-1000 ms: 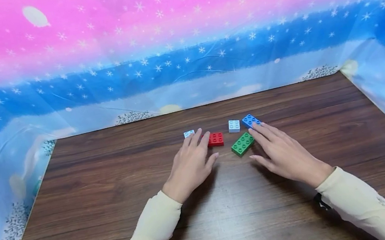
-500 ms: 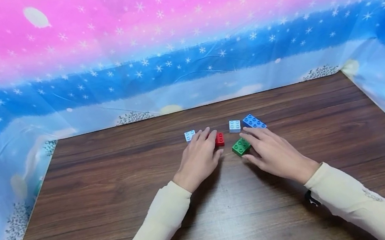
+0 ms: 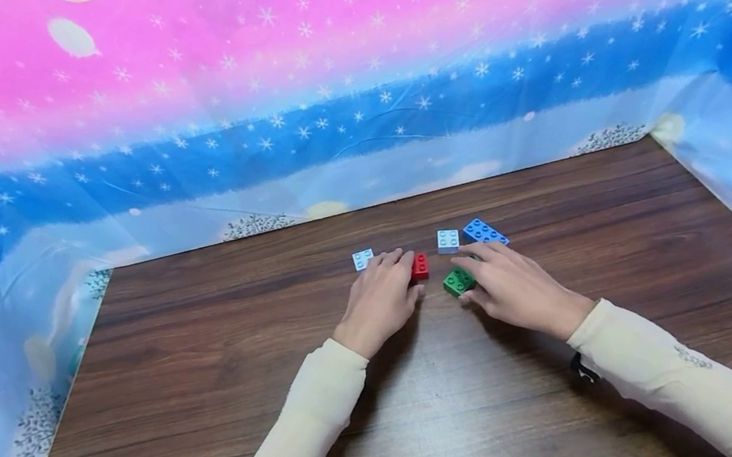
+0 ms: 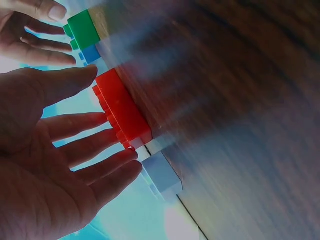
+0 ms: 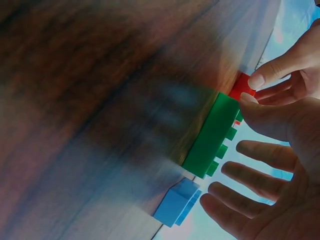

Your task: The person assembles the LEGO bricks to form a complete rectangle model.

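Observation:
My left hand (image 3: 381, 300) hovers low over a red toy building brick (image 3: 421, 266), hiding much of it in the head view. Its fingers are spread and relaxed, the thumb tip close to one end of the brick in the left wrist view. A white brick (image 3: 363, 259) lies just beyond these fingers. Over a green brick (image 3: 457, 283) hangs my right hand (image 3: 519, 286), fingers apart and loosely bent. The right wrist view has its thumb right at the green brick's upper end. Behind it sit a second white brick (image 3: 448, 240) and a blue brick (image 3: 485, 231).
The bricks lie on a dark wooden table (image 3: 180, 370). Around its back and sides hangs a pink and blue cloth (image 3: 349, 119) with snowflakes. A dark band (image 3: 584, 368) shows under the right sleeve.
My left hand has shifted right, from beside the red brick to over it. My right hand has moved left from the blue brick to the green one. The bricks have stayed in place.

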### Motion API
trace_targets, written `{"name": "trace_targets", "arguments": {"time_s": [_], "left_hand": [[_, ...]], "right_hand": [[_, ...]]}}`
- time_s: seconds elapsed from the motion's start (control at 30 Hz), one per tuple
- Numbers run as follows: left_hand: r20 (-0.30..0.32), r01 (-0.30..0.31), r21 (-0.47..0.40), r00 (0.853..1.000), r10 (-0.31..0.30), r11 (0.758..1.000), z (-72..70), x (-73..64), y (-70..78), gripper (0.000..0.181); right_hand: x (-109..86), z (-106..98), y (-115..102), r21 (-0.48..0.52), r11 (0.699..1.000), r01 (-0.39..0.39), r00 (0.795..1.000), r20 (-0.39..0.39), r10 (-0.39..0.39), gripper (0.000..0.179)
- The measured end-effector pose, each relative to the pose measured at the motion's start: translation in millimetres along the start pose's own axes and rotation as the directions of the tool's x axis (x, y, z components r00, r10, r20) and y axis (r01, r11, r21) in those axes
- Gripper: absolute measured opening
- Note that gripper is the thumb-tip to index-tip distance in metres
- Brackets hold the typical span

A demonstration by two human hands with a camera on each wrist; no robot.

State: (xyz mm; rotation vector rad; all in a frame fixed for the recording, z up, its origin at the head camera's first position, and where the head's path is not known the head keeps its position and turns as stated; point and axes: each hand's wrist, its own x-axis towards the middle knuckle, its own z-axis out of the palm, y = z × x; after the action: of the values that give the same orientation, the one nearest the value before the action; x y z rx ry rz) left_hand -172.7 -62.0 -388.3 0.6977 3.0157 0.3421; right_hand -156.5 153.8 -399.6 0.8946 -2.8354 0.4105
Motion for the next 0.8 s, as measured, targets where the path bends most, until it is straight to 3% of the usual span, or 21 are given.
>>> {"name": "trace_targets", "arguments": {"time_s": [0.43, 0.8], "left_hand": [[-0.012, -0.01, -0.029, 1.0, 0.01, 1.0, 2.0, -6.3, -1.2, 0.051], [-0.033, -0.036, -0.04, 0.999, 0.035, 0.999, 1.0, -16.8, -2.4, 0.046]], "right_hand": [[5.8, 0, 2, 0.032, 0.998, -0.049, 0.996, 0.077, 0.046, 0.044], [8.7, 1, 3, 0.076, 0.995, -0.068, 0.996, 0.07, 0.062, 0.042]]}}
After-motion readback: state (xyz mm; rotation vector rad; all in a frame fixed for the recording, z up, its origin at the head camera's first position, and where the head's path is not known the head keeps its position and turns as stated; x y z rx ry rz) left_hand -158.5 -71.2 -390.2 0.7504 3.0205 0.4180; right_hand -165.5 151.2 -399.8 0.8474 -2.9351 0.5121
